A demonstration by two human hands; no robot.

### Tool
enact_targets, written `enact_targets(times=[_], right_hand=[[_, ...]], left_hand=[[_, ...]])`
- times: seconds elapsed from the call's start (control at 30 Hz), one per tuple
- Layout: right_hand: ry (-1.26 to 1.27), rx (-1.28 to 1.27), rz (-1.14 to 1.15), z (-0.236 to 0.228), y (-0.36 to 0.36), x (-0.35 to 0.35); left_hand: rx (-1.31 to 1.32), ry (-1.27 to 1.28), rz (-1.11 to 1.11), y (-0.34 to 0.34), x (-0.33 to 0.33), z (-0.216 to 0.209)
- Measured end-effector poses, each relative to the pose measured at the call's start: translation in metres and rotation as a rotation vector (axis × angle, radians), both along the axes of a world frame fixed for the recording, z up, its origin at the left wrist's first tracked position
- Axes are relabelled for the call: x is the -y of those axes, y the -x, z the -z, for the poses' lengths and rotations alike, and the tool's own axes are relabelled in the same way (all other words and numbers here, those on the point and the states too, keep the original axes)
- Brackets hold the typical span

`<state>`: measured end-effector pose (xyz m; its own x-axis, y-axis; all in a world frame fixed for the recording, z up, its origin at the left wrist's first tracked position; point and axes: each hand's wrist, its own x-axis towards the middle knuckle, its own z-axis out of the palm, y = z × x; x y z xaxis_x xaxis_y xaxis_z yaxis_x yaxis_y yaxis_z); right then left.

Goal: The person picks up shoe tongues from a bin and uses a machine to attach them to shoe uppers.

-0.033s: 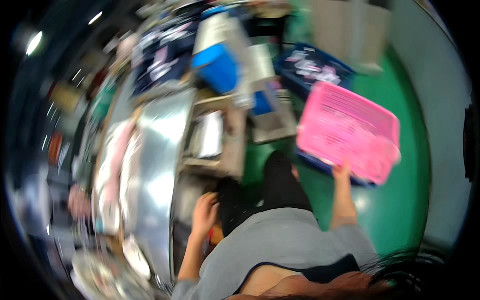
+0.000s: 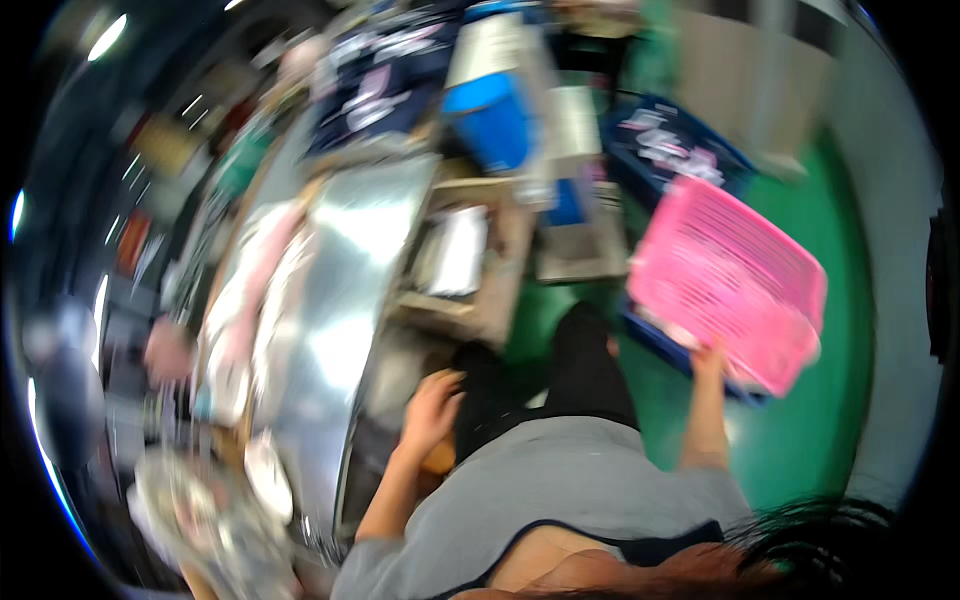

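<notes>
My right hand [image 2: 708, 362] grips the near edge of a pink plastic basket [image 2: 735, 270] with slatted walls. The basket is tilted over a dark blue crate [image 2: 655, 335] that shows along its lower left edge. Pinkish contents at the basket's near end are too blurred to make out. My left hand [image 2: 432, 408] hangs beside my left thigh, its fingers loosely bent and apart, with nothing seen in it.
A shiny metal table [image 2: 345, 290] runs along my left. Beside it stands a wooden box [image 2: 505, 255] with white sheets, then a blue bin [image 2: 490, 115]. A blue crate of dark pieces [image 2: 680, 150] is beyond the basket. A wall [image 2: 900, 250] bounds the right.
The whole view has swung, so the surroundings sit further right and a little lower in the picture. My right hand keeps its grip on the pink basket; my left stays by my thigh.
</notes>
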<state>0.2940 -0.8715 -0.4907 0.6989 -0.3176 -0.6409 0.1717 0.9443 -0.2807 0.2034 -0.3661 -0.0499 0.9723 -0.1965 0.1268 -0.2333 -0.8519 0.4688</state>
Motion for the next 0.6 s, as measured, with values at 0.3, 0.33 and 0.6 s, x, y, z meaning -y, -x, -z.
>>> enact_targets(times=[0.3,0.33,0.6], right_hand=[[0.530,0.102,-0.285,-0.056,-0.025,0.113],[0.253,0.238,-0.390,-0.094,-0.011,0.104],[0.677,0.395,-0.198,-0.237,-0.049,0.116]], left_hand=[[-0.052,0.240,-0.130,0.063,-0.016,0.046],[-0.055,0.246,-0.195,0.076,-0.016,0.051],[0.054,0.485,-0.132,0.079,-0.022,0.070]])
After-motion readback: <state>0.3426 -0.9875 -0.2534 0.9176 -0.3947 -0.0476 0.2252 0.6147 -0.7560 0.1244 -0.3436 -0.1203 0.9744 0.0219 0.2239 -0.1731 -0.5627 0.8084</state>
